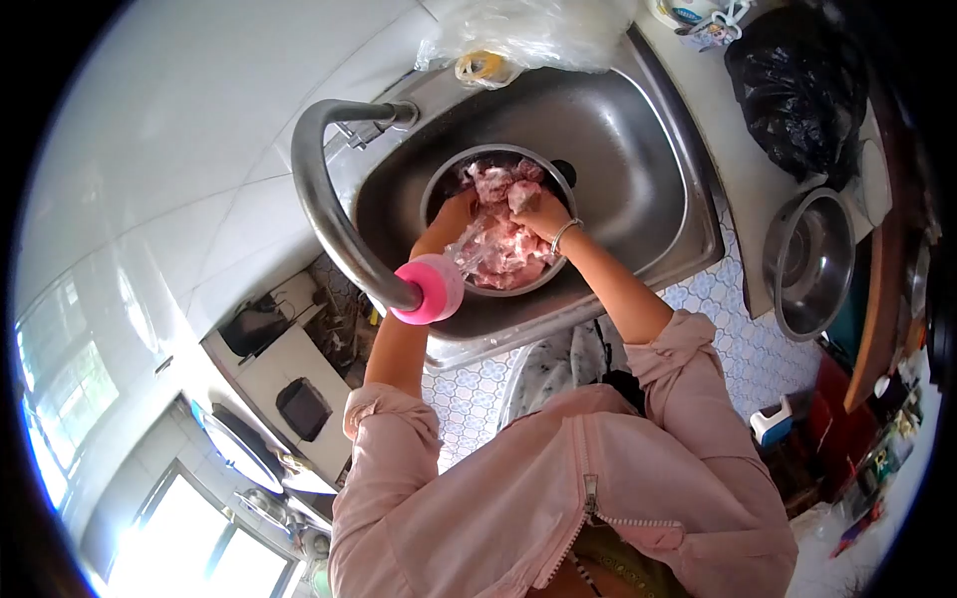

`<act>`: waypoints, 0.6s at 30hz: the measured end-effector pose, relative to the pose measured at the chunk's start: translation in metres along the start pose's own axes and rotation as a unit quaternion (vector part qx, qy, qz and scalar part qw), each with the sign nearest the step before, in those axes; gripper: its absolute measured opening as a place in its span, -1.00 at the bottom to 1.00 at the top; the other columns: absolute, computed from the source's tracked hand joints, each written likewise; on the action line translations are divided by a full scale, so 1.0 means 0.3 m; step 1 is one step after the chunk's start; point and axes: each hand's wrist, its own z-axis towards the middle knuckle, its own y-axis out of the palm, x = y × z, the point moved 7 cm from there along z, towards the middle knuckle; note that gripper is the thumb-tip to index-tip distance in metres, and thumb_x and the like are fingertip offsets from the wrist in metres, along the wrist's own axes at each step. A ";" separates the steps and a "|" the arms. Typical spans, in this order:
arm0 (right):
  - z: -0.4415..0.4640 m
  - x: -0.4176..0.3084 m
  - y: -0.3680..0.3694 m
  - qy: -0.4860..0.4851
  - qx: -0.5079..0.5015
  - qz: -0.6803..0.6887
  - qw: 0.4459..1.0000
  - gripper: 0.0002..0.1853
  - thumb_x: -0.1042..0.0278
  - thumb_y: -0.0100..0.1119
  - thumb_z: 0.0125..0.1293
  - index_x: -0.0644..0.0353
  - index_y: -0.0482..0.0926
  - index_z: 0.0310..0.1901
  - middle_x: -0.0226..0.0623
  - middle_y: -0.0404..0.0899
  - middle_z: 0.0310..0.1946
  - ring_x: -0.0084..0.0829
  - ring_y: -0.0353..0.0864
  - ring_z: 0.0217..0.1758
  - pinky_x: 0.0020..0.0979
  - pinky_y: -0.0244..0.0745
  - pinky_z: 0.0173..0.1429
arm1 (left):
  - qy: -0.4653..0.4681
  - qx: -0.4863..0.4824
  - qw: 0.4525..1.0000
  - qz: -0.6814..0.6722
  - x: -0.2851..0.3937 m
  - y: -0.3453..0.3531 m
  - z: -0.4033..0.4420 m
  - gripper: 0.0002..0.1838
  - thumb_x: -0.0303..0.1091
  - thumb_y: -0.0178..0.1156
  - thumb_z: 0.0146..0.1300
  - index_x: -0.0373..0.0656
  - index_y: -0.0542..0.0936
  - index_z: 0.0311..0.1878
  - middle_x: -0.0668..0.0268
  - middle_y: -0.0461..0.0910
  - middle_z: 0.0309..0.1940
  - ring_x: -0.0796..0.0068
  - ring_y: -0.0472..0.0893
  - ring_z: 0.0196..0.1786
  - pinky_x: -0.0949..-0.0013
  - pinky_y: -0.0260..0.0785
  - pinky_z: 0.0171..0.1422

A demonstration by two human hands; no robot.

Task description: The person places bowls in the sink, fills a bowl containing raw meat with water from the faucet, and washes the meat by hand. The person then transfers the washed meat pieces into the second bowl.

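Raw meat (506, 254) heaped in a metal bowl (546, 176), wetted by running water (466, 261), touched by right hand (541, 215), left hand (458, 210) partly hidden, neither grip can be told

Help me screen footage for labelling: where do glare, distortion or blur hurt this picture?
Head view: the bright white window is blown out, and the glossy white tiled wall carries glare; head view: wide-lens distortion bows the wall's joints, with black corners; head view: the raw pink meat in the round steel bowl is readable, fine edges soft.
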 end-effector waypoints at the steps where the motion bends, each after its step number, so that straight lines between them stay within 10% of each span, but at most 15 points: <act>1: -0.019 -0.040 -0.008 -0.047 0.017 -0.121 0.991 -0.51 0.29 0.31 -0.07 0.26 0.46 -0.07 -0.28 0.57 -0.39 -0.40 0.58 -0.33 -0.41 0.48 -0.23 | 0.007 0.011 1.000 0.007 -0.001 -0.004 -0.035 -0.28 -0.11 0.29 -0.06 -0.21 0.27 0.15 0.10 0.30 0.10 0.09 0.35 0.10 0.07 0.21 0.15; 6: -0.136 -0.157 0.018 -0.202 0.074 -0.418 0.883 -0.75 0.28 0.04 0.13 0.23 0.49 -0.21 0.00 0.55 -0.42 -0.04 0.54 -0.27 -0.10 0.43 -0.14 | 0.029 0.060 0.985 0.158 0.060 0.021 -0.283 -0.22 -0.06 0.30 -0.08 -0.24 0.25 0.17 0.06 0.28 0.13 0.03 0.33 0.13 0.02 0.19 0.17; 12: -0.202 -0.189 0.033 -0.220 0.095 -0.434 0.869 -0.82 0.34 -0.09 0.17 0.27 0.46 -0.37 0.02 0.54 -0.45 -0.04 0.56 -0.34 -0.10 0.45 -0.22 | 0.077 0.093 0.929 0.350 0.237 0.187 -0.305 -0.12 -0.03 0.33 -0.13 -0.24 0.17 0.22 -0.02 0.19 0.20 -0.12 0.28 0.16 -0.12 0.15 0.16; 18: -0.148 -0.150 0.002 -0.178 0.088 -0.453 0.869 -0.82 0.35 -0.05 0.14 0.29 0.47 -0.36 0.06 0.54 -0.44 -0.03 0.57 -0.29 -0.11 0.46 -0.18 | -0.081 -0.006 0.890 0.449 0.279 0.224 -0.171 -0.09 0.04 0.31 -0.16 -0.20 0.19 0.24 0.06 0.17 0.22 0.00 0.28 0.17 -0.04 0.17 0.18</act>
